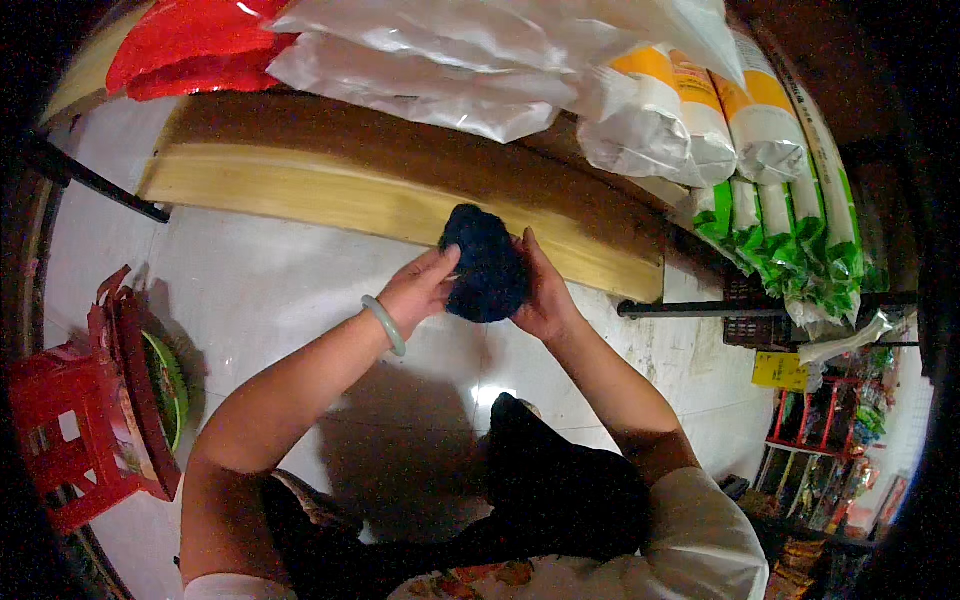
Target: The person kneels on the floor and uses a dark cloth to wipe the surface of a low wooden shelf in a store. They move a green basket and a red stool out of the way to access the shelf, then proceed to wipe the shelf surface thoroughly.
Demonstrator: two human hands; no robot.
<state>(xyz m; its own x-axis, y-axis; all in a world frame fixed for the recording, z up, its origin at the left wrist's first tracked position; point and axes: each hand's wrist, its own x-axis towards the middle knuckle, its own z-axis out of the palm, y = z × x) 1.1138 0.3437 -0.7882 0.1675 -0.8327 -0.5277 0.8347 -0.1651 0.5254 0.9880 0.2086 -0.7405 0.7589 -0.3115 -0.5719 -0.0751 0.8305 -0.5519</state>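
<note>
A bunched, dark navy cloth (484,268) with a soft, fuzzy surface is held up over the pale floor, in front of a wooden board. My left hand (420,288) grips its left edge, thumb on top and fingers curled beneath; a pale green bangle rings that wrist. On the opposite edge, my right hand (545,295) clasps the cloth, with its fingers partly hidden behind it. Whether the cloth is a garment or a rag cannot be made out.
Overhead, a shelf carries white plastic packs (420,85), a red bag (195,50) and several orange-and-white rolls (765,110). Green-and-white packets (775,230) hang over its right side. A red plastic stool (70,430) and a green basin (168,385) stand at left. Racked goods (820,430) line the right.
</note>
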